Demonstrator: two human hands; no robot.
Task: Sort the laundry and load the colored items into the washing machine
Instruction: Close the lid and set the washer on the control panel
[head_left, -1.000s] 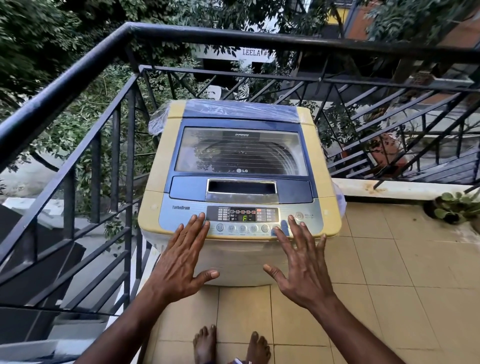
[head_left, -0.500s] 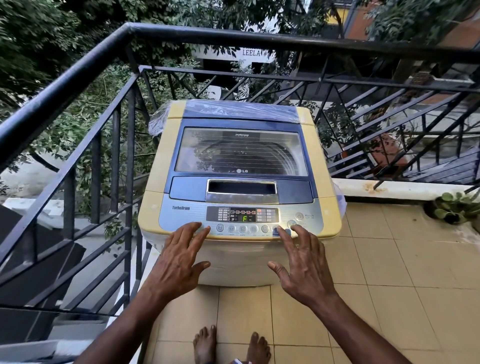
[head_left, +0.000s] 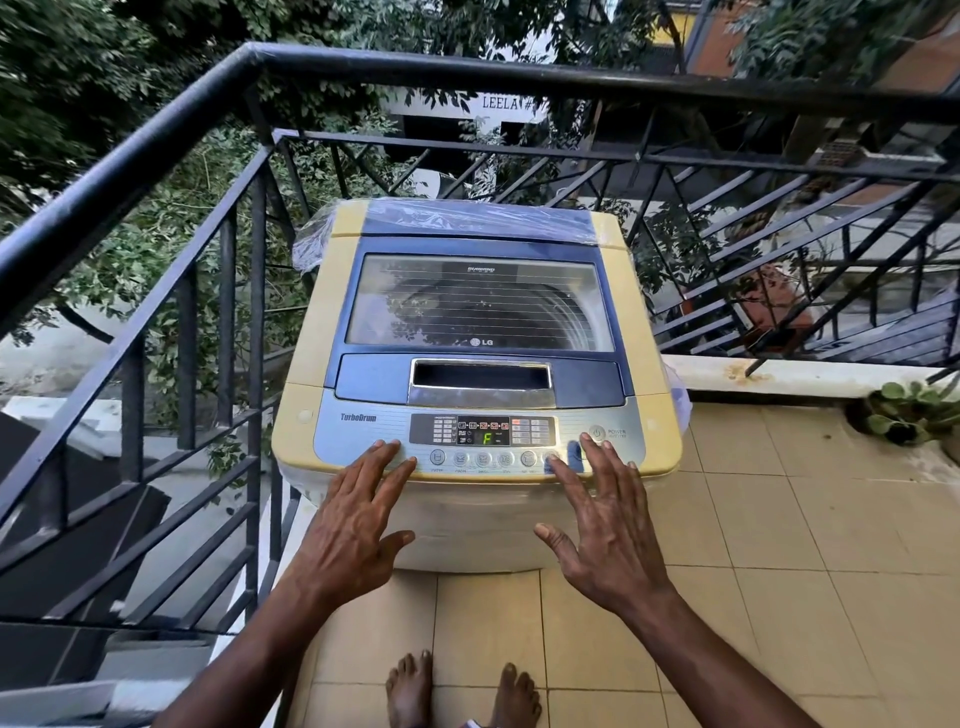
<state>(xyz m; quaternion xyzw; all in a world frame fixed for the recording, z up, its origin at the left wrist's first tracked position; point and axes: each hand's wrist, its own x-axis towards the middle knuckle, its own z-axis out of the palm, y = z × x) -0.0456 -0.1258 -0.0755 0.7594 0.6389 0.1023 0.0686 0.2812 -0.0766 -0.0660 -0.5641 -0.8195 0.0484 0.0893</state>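
Note:
A yellow and blue top-loading washing machine stands on the balcony with its glass lid closed. Its control panel is lit and shows a green "F". My left hand is spread, fingertips resting on the panel's left end. My right hand is spread too, its index fingertip on a button at the right of the button row, near the power button. Neither hand holds anything. No laundry is in view.
A black metal railing runs close along the machine's left and back. Tiled floor stretches to the right. A potted plant sits at the right edge by a low white ledge. My bare feet stand before the machine.
Both hands first drew back slightly towards me, then moved forward onto the panel again. My right index finger now rests on a button. The display still shows "F".

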